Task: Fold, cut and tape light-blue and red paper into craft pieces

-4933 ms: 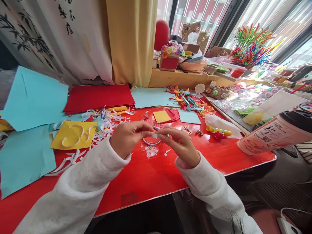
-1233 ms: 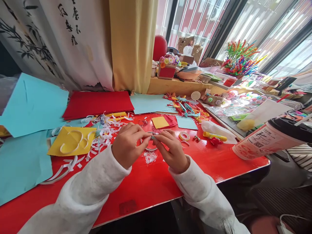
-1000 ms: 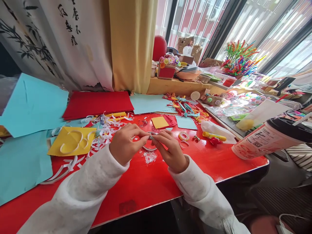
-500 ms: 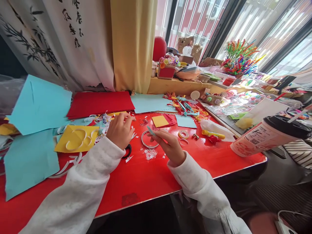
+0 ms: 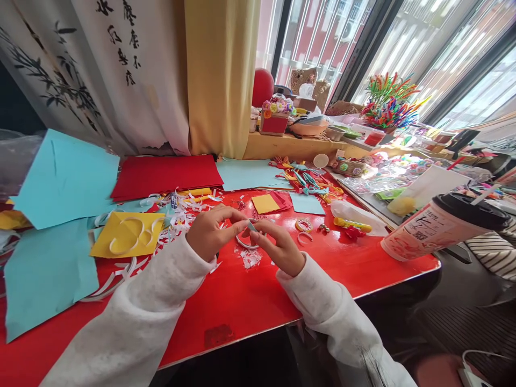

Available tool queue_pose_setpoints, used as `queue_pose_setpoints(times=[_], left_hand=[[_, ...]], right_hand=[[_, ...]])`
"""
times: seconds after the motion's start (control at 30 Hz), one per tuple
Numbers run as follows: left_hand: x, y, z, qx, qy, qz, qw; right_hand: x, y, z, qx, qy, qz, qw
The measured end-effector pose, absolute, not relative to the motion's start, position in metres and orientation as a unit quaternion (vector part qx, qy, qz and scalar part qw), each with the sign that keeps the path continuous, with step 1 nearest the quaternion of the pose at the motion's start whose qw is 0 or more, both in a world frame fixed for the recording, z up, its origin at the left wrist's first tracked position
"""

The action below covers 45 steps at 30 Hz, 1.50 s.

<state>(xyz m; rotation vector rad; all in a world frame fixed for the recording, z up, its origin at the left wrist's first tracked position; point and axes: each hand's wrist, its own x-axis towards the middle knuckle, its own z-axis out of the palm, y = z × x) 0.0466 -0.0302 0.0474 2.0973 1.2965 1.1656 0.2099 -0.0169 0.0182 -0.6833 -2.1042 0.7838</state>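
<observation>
A small piece of light blue paper [image 5: 252, 226], looking folded, is held above the red table. My right hand [image 5: 284, 247] pinches it between thumb and fingers. From the other side, my left hand [image 5: 213, 230] has its thumb and index fingertips closed at the paper's upper end. Behind and below the fingers lies a white ring [image 5: 244, 246], partly covered by them. White paper scraps [image 5: 250, 258] are scattered just in front of the ring. The black scissors handle is almost wholly hidden by my left hand.
Blue sheets [image 5: 52, 279], a yellow square [image 5: 127, 235] with white paper curls, and red sheets [image 5: 165, 176] lie left and back. Yellow and blue squares [image 5: 307, 203], a tape roll [image 5: 303, 224] and a yellow glue tube [image 5: 352, 224] lie right. A tilted drink cup [image 5: 435, 228] stands by the right edge.
My left hand has moved right and toward me, from beside the scissors to the blue paper, where its fingers close. My right hand stays nearly in place with the paper.
</observation>
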Motion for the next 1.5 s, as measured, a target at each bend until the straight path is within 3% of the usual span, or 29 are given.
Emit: queue_pose_setpoints(times=[0.3, 0.5, 0.6, 0.73, 0.87, 1.03, 1.3, 1.5], left_hand=[[0.042, -0.028, 0.052, 0.674, 0.454, 0.473, 0.342], [0.041, -0.023, 0.046, 0.565, 0.36, 0.554, 0.494], [0.045, -0.025, 0.045, 0.516, 0.325, 0.553, 0.568], [0.051, -0.027, 0.042, 0.482, 0.289, 0.535, 0.63], [0.054, -0.028, 0.038, 0.476, 0.281, 0.487, 0.676], [0.057, -0.026, 0.034, 0.487, 0.347, 0.456, 0.659], [0.064, -0.024, 0.03, 0.472, 0.331, 0.549, 0.605], [0.064, -0.027, 0.022, 0.633, 0.358, 0.549, 0.412]], right_hand=[[0.211, -0.014, 0.02, -0.273, -0.846, 0.259, 0.379], [0.211, -0.012, 0.014, -0.381, -0.76, 0.114, 0.514], [0.209, -0.015, 0.01, -0.419, -0.7, 0.275, 0.509], [0.204, -0.017, 0.009, -0.36, -0.612, 0.615, 0.343], [0.201, -0.015, 0.012, -0.311, -0.532, 0.715, 0.329], [0.201, -0.011, 0.01, -0.305, -0.494, 0.712, 0.396], [0.201, -0.007, 0.009, -0.312, -0.426, 0.678, 0.511], [0.204, -0.004, 0.006, -0.293, -0.403, 0.699, 0.513]])
